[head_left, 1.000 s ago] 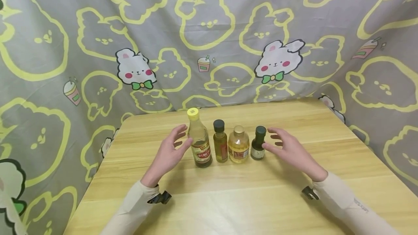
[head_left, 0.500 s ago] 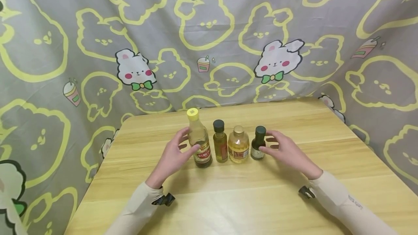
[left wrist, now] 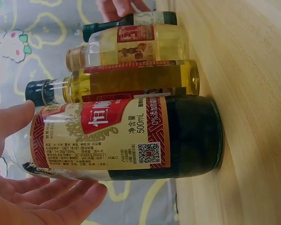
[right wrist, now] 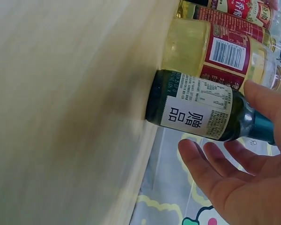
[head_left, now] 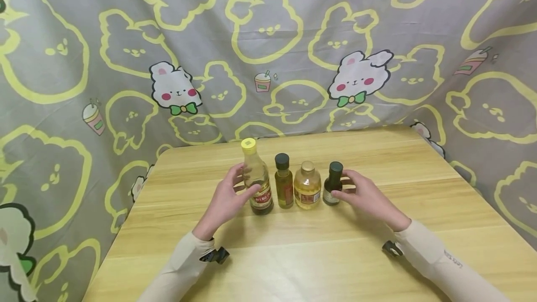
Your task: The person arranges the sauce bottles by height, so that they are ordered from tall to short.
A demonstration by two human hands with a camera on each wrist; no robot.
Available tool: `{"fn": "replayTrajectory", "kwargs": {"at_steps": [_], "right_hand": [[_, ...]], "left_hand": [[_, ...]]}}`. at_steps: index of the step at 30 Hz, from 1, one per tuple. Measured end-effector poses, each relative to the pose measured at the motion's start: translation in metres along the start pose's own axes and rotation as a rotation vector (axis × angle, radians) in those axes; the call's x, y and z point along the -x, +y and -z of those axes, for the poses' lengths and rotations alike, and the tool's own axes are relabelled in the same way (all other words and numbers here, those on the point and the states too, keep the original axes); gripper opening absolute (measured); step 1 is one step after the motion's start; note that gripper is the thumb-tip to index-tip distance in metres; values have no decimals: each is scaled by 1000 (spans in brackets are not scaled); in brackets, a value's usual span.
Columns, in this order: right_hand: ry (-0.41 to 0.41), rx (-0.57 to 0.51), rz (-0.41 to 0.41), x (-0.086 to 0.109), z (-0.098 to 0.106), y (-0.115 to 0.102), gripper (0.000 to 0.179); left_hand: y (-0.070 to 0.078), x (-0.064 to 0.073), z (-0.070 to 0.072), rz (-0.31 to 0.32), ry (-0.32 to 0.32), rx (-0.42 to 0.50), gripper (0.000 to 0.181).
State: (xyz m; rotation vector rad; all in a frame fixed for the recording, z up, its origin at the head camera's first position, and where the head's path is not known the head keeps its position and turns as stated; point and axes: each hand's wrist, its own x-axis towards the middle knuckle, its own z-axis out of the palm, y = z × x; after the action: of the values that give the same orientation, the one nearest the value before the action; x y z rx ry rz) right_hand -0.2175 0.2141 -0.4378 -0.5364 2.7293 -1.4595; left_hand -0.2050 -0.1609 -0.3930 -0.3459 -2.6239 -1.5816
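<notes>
A tall bottle with a yellow cap (head_left: 262, 198) stands at the left end of a row of bottles. My left hand (head_left: 226, 199) is around its left side, thumb in front and fingers behind; the left wrist view shows those fingers loosely extended. At the row's right end is a small dark green bottle (right wrist: 196, 105). My right hand (head_left: 369, 197) reaches beside it, its thumb near the neck and its fingers spread along the far side. Whether either hand touches its bottle is hard to tell. Between them stand a slim black-capped oil bottle (head_left: 284, 190) and a rounder bottle of pale yellow liquid (head_left: 307, 190).
All the bottles stand upright, close together, on a light wooden table (head_left: 293, 260). A grey cloth (head_left: 293, 41) with yellow cartoon outlines hangs behind the table and along its sides.
Both hands have moved inward, the left one rightward to the tall bottle and the right one leftward to the small green bottle. The bottles have stayed in place.
</notes>
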Motion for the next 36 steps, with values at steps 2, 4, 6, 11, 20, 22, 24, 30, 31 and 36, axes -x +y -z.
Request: {"fn": "replayTrajectory", "kwargs": {"at_steps": [2, 4, 6, 11, 20, 22, 24, 30, 31, 36], "right_hand": [[-2, 4, 10, 0, 0, 2, 59], [-1, 11, 13, -1, -1, 3, 58], [-1, 20, 14, -1, -1, 4, 57], [-3, 33, 12, -2, -2, 5, 54], [-5, 23, 17, -3, -3, 7, 51], [-5, 23, 20, -3, -4, 7, 51], [-5, 26, 22, -3, -4, 7, 51], [-6, 26, 23, -4, -4, 6, 50], [-6, 25, 23, -4, -5, 6, 49], [-6, 26, 18, -4, -6, 7, 47]], "left_hand": [[0, -1, -1, 0, 0, 16, 74], [0, -2, -2, 8, -2, 28, 72], [0, -2, -2, 7, -6, 40, 72], [-1, -2, -1, 14, -10, 44, 72], [-2, -2, -2, 22, -8, 35, 70], [-2, -2, -2, 23, -6, 31, 71], [-1, -2, -2, 23, -4, 28, 71], [2, -4, -3, 13, 2, 28, 70], [2, -4, -3, 12, 3, 26, 70], [0, -8, -3, 9, 11, 17, 69]]}}
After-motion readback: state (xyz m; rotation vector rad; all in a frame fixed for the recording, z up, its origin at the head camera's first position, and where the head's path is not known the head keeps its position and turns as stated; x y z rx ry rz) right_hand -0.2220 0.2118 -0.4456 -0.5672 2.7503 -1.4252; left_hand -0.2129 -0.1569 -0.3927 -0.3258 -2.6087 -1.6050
